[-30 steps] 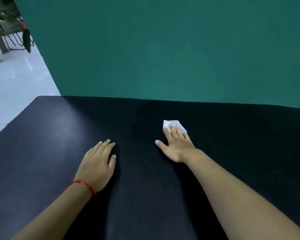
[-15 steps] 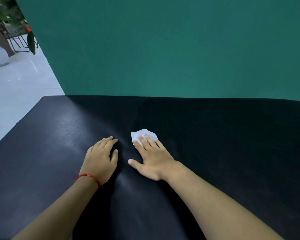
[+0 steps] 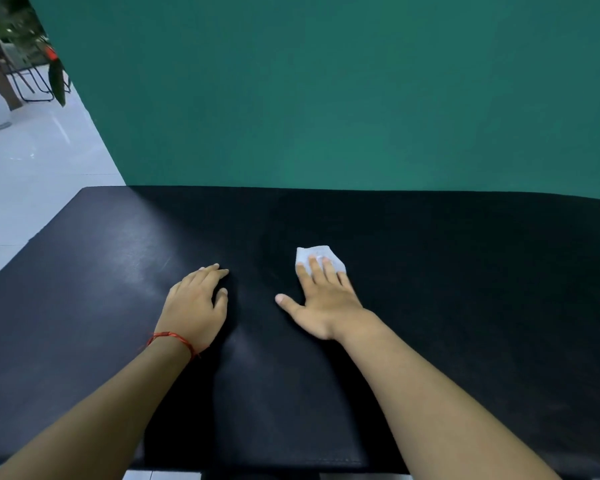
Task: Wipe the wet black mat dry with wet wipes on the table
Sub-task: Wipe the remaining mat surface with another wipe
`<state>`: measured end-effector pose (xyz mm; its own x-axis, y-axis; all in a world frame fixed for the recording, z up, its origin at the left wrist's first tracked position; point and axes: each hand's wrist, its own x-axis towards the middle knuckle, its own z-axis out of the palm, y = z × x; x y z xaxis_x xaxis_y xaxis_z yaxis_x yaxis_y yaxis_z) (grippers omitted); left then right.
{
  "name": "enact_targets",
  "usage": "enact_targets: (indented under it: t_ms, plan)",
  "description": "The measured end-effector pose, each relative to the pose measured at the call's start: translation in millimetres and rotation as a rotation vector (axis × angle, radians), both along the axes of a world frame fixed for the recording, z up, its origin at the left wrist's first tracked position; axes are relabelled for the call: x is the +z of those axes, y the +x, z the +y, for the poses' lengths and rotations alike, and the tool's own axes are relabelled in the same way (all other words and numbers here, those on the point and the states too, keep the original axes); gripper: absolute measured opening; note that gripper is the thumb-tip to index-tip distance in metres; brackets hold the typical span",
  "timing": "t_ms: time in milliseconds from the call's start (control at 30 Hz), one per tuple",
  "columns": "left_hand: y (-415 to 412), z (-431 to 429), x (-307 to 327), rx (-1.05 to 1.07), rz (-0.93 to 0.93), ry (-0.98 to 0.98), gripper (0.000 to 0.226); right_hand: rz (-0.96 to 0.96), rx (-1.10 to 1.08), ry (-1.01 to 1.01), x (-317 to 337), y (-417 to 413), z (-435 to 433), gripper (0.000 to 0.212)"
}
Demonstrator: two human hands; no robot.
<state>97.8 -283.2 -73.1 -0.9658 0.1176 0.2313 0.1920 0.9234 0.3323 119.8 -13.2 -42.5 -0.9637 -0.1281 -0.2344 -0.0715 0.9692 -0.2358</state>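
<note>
Fingers (image 3: pixel 321 271) of one right hand (image 3: pixel 321 306) lie straight, pressing one white wet wipe (image 3: pixel 317 256) onto one black mat (image 3: pixel 465 289); one left hand (image 3: pixel 196 303), red string bracelet (image 3: pixel 172 338) at its wrist, rests flat nearby, fingers together.

The left hand (image 3: pixel 194 303) lies palm down, its fingers (image 3: pixel 208 273) straight, held together and pointing forward and a little to the right, with the thumb (image 3: pixel 220 297) tucked close beside them. The right hand (image 3: pixel 321 303) also lies palm down, its fingers (image 3: pixel 328 271) straight and side by side, pointing forward, and its thumb (image 3: pixel 286 303) spread wide to the left. The two hands are apart. Both forearms are bare: the left forearm (image 3: pixel 101 410) comes in from the lower left, the right forearm (image 3: pixel 430 393) from the lower right.
</note>
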Motion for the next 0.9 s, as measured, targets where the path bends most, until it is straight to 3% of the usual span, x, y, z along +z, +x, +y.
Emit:
enact_targets:
  t_ms: [300, 567, 733, 900]
  plan:
    - [0.8, -0.5, 1.9, 0.0, -0.004, 0.007, 0.044, 0.018, 0.23, -0.048, 0.7, 53.3, -38.9, 0.089]
    - [-0.4, -2.6, 0.7, -0.012, -0.014, 0.024, 0.045, 0.042, 0.073, -0.046, -0.3, 94.6, 14.2, 0.08]
    - [-0.2, -0.8, 1.8, -0.008, -0.009, 0.016, 0.045, -0.021, -0.04, -0.04, 4.1, 62.6, 21.7, 0.09]
    - [0.2, 0.0, 1.8, -0.006, 0.004, 0.031, 0.043, -0.06, 0.081, -0.04, 4.6, 47.8, -25.7, 0.101]
